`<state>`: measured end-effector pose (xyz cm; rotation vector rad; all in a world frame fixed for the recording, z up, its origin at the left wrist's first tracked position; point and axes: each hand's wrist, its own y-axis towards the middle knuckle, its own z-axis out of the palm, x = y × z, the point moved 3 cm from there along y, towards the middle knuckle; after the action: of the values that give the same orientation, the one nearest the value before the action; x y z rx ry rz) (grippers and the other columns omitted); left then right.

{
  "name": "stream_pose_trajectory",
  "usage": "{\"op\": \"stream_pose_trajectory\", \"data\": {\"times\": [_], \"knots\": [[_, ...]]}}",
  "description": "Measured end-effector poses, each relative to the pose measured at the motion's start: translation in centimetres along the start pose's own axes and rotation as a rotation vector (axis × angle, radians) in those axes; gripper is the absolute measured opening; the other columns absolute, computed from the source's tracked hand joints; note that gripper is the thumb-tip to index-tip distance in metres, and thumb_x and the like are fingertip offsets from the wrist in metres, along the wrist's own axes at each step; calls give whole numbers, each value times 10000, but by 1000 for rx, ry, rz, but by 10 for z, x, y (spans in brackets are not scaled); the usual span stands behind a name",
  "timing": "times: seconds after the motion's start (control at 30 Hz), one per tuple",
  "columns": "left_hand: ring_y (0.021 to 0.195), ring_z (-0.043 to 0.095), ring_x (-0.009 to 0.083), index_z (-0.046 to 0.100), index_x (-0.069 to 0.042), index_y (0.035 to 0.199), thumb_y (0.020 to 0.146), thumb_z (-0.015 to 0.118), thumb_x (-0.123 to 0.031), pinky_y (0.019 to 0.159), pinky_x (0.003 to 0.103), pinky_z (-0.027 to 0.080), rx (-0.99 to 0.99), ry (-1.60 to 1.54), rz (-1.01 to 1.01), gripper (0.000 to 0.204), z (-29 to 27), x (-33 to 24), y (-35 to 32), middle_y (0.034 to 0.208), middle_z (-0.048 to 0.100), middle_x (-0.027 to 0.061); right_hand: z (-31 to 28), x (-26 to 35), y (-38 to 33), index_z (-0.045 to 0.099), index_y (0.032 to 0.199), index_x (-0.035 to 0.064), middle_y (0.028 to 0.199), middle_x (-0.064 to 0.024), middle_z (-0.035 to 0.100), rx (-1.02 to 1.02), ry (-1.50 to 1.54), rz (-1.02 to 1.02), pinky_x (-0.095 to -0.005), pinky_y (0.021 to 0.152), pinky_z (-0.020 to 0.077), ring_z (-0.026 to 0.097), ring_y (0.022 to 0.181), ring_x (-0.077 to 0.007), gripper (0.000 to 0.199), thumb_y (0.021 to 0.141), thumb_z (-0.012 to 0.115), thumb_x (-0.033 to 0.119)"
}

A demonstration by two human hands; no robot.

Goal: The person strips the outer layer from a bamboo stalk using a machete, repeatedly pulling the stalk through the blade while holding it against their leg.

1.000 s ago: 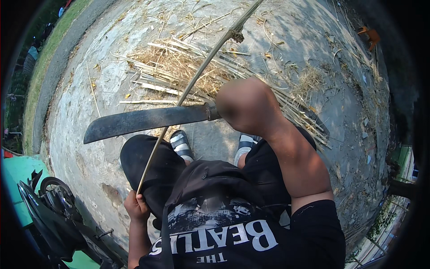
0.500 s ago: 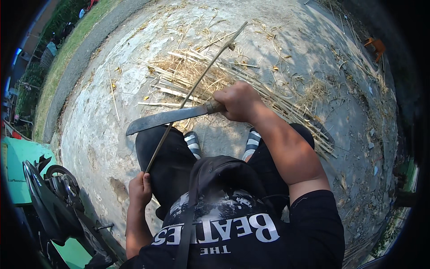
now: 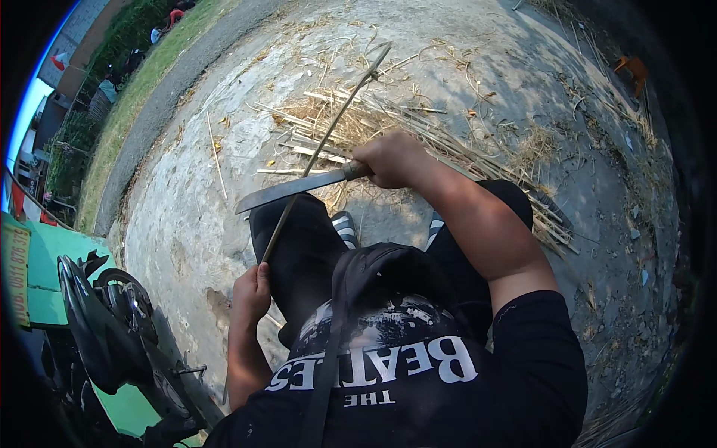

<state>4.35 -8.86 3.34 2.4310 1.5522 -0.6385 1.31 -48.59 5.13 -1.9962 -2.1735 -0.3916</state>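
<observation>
My right hand (image 3: pixel 390 159) is wrapped round the wooden handle of a machete (image 3: pixel 287 191), its long grey blade reaching left over my left knee. Near my left hip, my left hand (image 3: pixel 252 290) grips the lower end of a long thin bamboo strip (image 3: pixel 326 137). The strip slants up and away to the right, crossing the blade above the knee; a knot-like bump shows near its far end. Whether the blade bites into the strip cannot be made out.
Split bamboo strips (image 3: pixel 314 149) and straw-coloured shavings (image 3: pixel 366 123) lie in a pile beyond my feet. A single strip (image 3: pixel 216 154) lies on the concrete at the left. A dark motorcycle (image 3: pixel 112 328) stands at lower left, and an orange chair (image 3: pixel 632 73) at far right.
The whole view has shifted, with the scene sitting further right. Both hands keep their holds, and the blade stays across the bamboo strip with little movement.
</observation>
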Motion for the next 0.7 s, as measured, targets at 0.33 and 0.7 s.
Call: {"op": "stream_pose_trajectory", "data": {"times": [0.33, 0.7], "knots": [[691, 640, 402, 626, 8, 865, 1081, 461, -433, 638, 466, 477, 3, -31, -53, 518, -3, -8, -1, 732, 641, 222, 11, -34, 11, 663, 915, 125, 865, -136, 714, -217, 198, 244, -468, 780, 551, 709, 881, -353, 126, 807, 694, 181], [615, 543, 253, 603, 13, 904, 1092, 473, -396, 617, 399, 451, 102, -179, -24, 468, 0, 3, 19, 664, 571, 144, 38, -55, 26, 694, 1014, 104, 940, -196, 721, -55, 330, 351, -464, 815, 560, 703, 898, -386, 218, 814, 698, 189]]}}
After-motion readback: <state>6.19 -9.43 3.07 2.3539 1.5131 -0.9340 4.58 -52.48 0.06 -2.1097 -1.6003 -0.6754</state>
